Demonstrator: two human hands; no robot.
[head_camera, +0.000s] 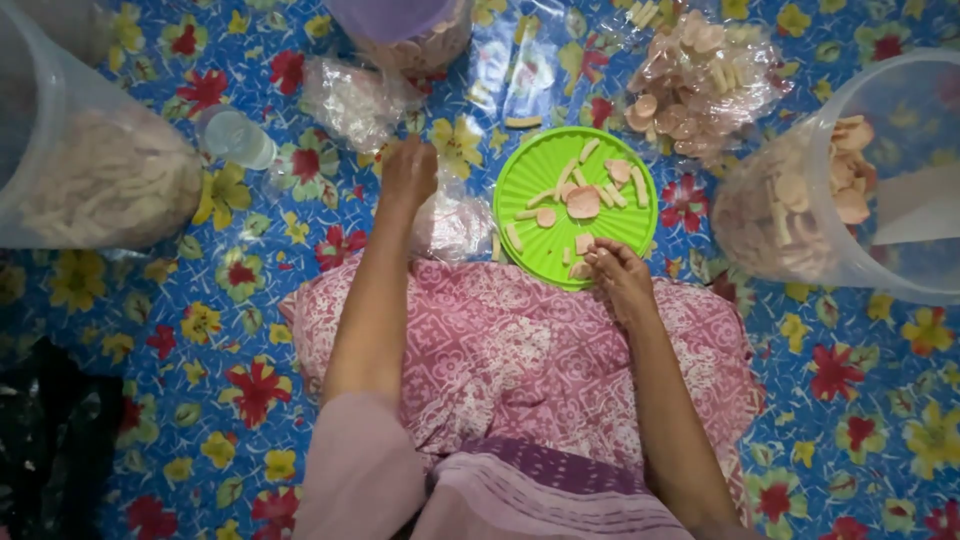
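Observation:
A round green ribbed plate (540, 165) lies on the floral mat in front of my lap, with several pale crackers and stick-shaped pieces on it. My right hand (617, 272) rests on the plate's near rim, fingertips pinched on a small cracker piece (581, 268). My left hand (408, 172) reaches forward to the left of the plate, fingers curled down on a small clear plastic bag (455, 225) of pale pieces; whether it grips the bag I cannot tell.
Large clear tubs of crackers stand at the left (95, 185) and right (800, 205). An open plastic bag of round crackers (695, 85) lies beyond the plate. A purple-lidded jar (410, 35), another small bag (350, 100) and a white cup (235, 138) sit further off.

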